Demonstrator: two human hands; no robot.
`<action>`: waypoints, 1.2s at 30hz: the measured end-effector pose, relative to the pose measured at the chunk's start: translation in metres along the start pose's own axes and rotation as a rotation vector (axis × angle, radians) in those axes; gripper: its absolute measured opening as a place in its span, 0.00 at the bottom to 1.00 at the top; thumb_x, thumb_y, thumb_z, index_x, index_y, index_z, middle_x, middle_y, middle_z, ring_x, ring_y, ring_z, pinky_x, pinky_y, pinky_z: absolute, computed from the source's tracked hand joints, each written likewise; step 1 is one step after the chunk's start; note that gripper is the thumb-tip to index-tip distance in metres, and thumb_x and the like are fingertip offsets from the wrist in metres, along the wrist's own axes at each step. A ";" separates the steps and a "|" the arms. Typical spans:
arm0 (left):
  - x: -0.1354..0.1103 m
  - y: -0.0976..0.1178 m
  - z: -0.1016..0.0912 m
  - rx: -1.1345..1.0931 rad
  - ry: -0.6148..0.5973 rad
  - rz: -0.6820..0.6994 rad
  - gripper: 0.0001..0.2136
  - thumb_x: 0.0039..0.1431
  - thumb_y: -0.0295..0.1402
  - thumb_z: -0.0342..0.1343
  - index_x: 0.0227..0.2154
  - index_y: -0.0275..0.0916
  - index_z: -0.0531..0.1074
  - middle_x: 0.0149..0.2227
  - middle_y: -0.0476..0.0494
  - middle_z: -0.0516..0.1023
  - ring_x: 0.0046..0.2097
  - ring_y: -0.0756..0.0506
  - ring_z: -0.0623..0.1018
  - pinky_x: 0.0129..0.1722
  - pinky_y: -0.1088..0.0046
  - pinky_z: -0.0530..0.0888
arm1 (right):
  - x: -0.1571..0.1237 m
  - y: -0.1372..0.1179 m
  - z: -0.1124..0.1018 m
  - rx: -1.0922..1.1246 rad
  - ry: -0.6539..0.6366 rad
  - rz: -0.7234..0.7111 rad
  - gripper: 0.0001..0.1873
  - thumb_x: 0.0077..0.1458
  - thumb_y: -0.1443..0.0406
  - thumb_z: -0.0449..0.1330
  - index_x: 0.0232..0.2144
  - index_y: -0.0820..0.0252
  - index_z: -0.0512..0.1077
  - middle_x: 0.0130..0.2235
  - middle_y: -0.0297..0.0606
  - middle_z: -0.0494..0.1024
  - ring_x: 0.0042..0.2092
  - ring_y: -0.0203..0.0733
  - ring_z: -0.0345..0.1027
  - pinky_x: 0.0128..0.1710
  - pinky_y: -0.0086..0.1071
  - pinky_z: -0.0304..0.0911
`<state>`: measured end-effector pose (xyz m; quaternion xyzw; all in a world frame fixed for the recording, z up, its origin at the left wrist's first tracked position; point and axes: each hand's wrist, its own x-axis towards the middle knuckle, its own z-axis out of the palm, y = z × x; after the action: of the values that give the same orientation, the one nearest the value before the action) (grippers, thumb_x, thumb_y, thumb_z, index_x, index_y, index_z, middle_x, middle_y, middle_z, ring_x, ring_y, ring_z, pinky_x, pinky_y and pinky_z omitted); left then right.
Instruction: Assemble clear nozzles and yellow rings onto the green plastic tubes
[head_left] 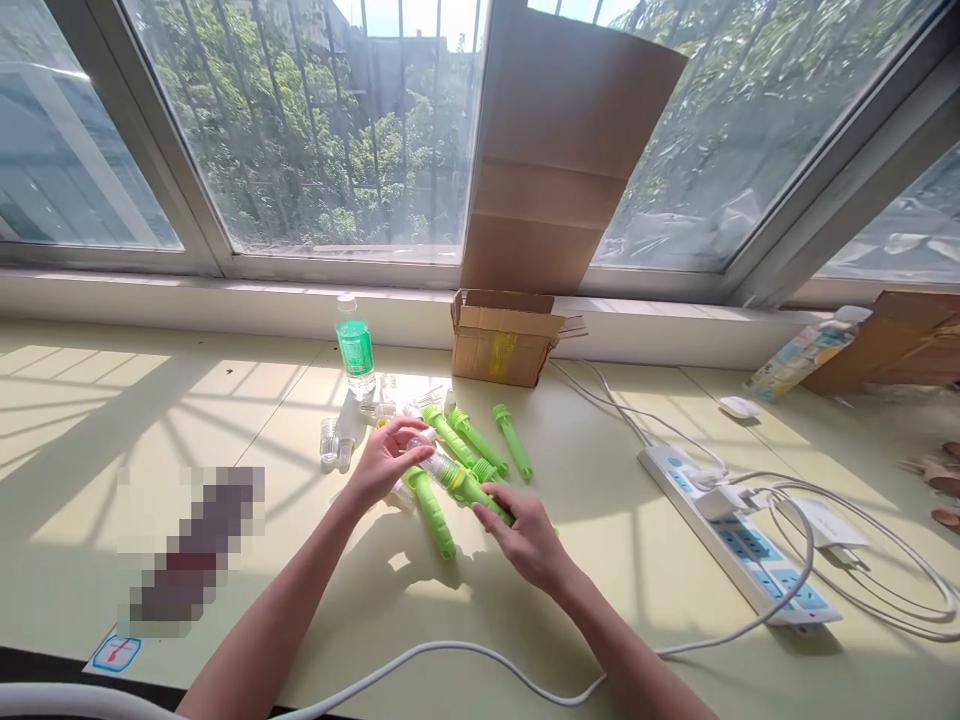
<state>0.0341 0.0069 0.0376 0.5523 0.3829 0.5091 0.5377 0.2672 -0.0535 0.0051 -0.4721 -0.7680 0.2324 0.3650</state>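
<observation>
My left hand [391, 460] is closed, fingers and thumb pinching a clear plastic cylinder [436, 463] near its upper end. My right hand [529, 535] is wrapped round the lower part of a green plastic tube [471, 490]. The two pieces meet end to end, with a yellow ring at the joint; whether they are locked together I cannot tell. Several more green tubes with threaded collars lie around my hands, one loose tube [431, 515] below and another tube [512, 442] to the right. Clear cylinders [330, 440] are scattered to the left, some behind my left hand.
Behind the parts stand a green-labelled bottle [355, 350] and an open cardboard box [504, 345]. A power strip [739, 540] with plugs and coiled cables is at the right. A white cable [450, 650] crosses the front, under my right forearm. A blurred-out object [195, 550] lies at left.
</observation>
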 end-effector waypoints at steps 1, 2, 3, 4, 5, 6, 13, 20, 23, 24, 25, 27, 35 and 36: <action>0.000 -0.001 0.000 -0.007 0.002 0.002 0.17 0.47 0.37 0.68 0.39 0.39 0.73 0.32 0.45 0.79 0.36 0.46 0.79 0.34 0.72 0.76 | 0.000 -0.001 0.000 0.041 -0.026 0.025 0.13 0.62 0.56 0.55 0.39 0.58 0.73 0.23 0.33 0.74 0.22 0.39 0.67 0.20 0.30 0.60; -0.001 -0.002 0.001 -0.016 0.010 -0.001 0.17 0.47 0.38 0.68 0.39 0.38 0.73 0.32 0.44 0.80 0.36 0.46 0.79 0.34 0.72 0.75 | 0.000 -0.002 0.000 0.062 -0.033 0.043 0.13 0.62 0.56 0.55 0.38 0.58 0.73 0.23 0.33 0.74 0.23 0.39 0.67 0.21 0.30 0.60; -0.002 -0.003 0.002 -0.028 0.025 -0.009 0.18 0.47 0.38 0.68 0.40 0.38 0.73 0.33 0.44 0.80 0.37 0.46 0.79 0.35 0.72 0.75 | 0.000 -0.001 0.000 0.061 -0.017 0.052 0.13 0.62 0.56 0.55 0.38 0.59 0.73 0.24 0.33 0.75 0.24 0.39 0.68 0.22 0.30 0.61; -0.003 -0.004 0.004 -0.045 0.044 -0.022 0.18 0.48 0.38 0.67 0.40 0.38 0.73 0.34 0.43 0.80 0.37 0.46 0.79 0.35 0.72 0.75 | -0.001 -0.001 0.001 0.042 0.017 0.050 0.13 0.61 0.56 0.56 0.39 0.59 0.72 0.25 0.34 0.76 0.25 0.40 0.69 0.23 0.30 0.62; -0.005 -0.004 0.006 -0.071 0.063 -0.039 0.18 0.48 0.39 0.67 0.41 0.38 0.73 0.35 0.43 0.80 0.38 0.45 0.79 0.36 0.72 0.75 | -0.001 0.000 0.002 0.008 0.064 0.034 0.12 0.60 0.57 0.58 0.39 0.59 0.72 0.27 0.36 0.78 0.27 0.40 0.71 0.24 0.30 0.63; -0.006 -0.005 0.009 -0.111 0.079 -0.057 0.19 0.48 0.39 0.67 0.42 0.38 0.72 0.36 0.42 0.81 0.39 0.45 0.79 0.38 0.71 0.75 | -0.001 0.002 0.003 -0.040 0.111 0.001 0.11 0.59 0.58 0.59 0.40 0.59 0.72 0.30 0.38 0.79 0.29 0.41 0.72 0.26 0.31 0.64; -0.009 0.002 0.034 -0.369 0.185 -0.186 0.20 0.49 0.39 0.67 0.42 0.38 0.69 0.42 0.38 0.80 0.43 0.41 0.81 0.42 0.68 0.75 | -0.004 0.009 0.005 -0.418 0.205 -0.287 0.09 0.62 0.65 0.56 0.43 0.60 0.72 0.32 0.42 0.80 0.31 0.43 0.73 0.29 0.32 0.62; -0.007 0.002 0.030 -0.473 0.168 -0.110 0.18 0.48 0.31 0.67 0.42 0.39 0.70 0.42 0.43 0.78 0.41 0.45 0.81 0.51 0.65 0.74 | -0.003 -0.009 0.011 0.082 0.018 0.018 0.14 0.62 0.56 0.55 0.33 0.59 0.72 0.25 0.37 0.73 0.25 0.38 0.65 0.24 0.31 0.57; -0.008 0.004 0.027 -0.509 0.083 -0.086 0.21 0.48 0.30 0.67 0.45 0.40 0.69 0.41 0.45 0.78 0.42 0.45 0.81 0.55 0.61 0.71 | 0.002 -0.015 0.005 0.485 -0.276 0.305 0.22 0.63 0.51 0.51 0.22 0.57 0.65 0.18 0.28 0.62 0.18 0.31 0.48 0.16 0.28 0.46; -0.009 0.005 0.027 -0.514 0.065 -0.081 0.21 0.48 0.30 0.67 0.46 0.40 0.69 0.40 0.45 0.78 0.41 0.45 0.81 0.56 0.60 0.71 | 0.003 -0.016 0.004 0.563 -0.340 0.368 0.23 0.63 0.50 0.51 0.22 0.57 0.63 0.18 0.27 0.60 0.17 0.30 0.44 0.15 0.27 0.43; -0.009 0.005 0.028 -0.517 0.065 -0.075 0.21 0.48 0.30 0.67 0.46 0.39 0.69 0.40 0.44 0.78 0.42 0.45 0.81 0.56 0.60 0.71 | 0.004 -0.016 0.004 0.601 -0.367 0.402 0.23 0.63 0.49 0.51 0.22 0.57 0.63 0.18 0.26 0.60 0.17 0.29 0.42 0.14 0.27 0.40; -0.010 0.006 0.031 -0.521 0.114 -0.064 0.21 0.48 0.30 0.67 0.46 0.38 0.69 0.42 0.42 0.78 0.44 0.43 0.80 0.57 0.58 0.70 | 0.003 -0.014 0.006 0.524 -0.284 0.346 0.21 0.63 0.50 0.52 0.25 0.58 0.67 0.18 0.27 0.61 0.17 0.30 0.47 0.15 0.27 0.45; -0.015 0.009 0.039 -0.556 0.256 -0.160 0.19 0.50 0.29 0.65 0.44 0.39 0.69 0.46 0.39 0.77 0.49 0.40 0.79 0.56 0.57 0.71 | -0.008 -0.001 0.020 -0.269 0.155 -0.233 0.15 0.63 0.63 0.55 0.49 0.63 0.73 0.28 0.40 0.75 0.28 0.42 0.68 0.26 0.32 0.57; -0.016 0.010 0.038 -0.569 0.232 -0.146 0.18 0.49 0.28 0.65 0.44 0.39 0.69 0.47 0.40 0.77 0.50 0.40 0.78 0.57 0.57 0.71 | -0.008 -0.003 0.020 -0.246 0.132 -0.234 0.15 0.63 0.63 0.54 0.49 0.63 0.72 0.29 0.40 0.75 0.29 0.42 0.68 0.26 0.32 0.58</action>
<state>0.0670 -0.0172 0.0482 0.2890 0.3228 0.6154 0.6585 0.2525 -0.0624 -0.0083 -0.4346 -0.8149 0.0612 0.3786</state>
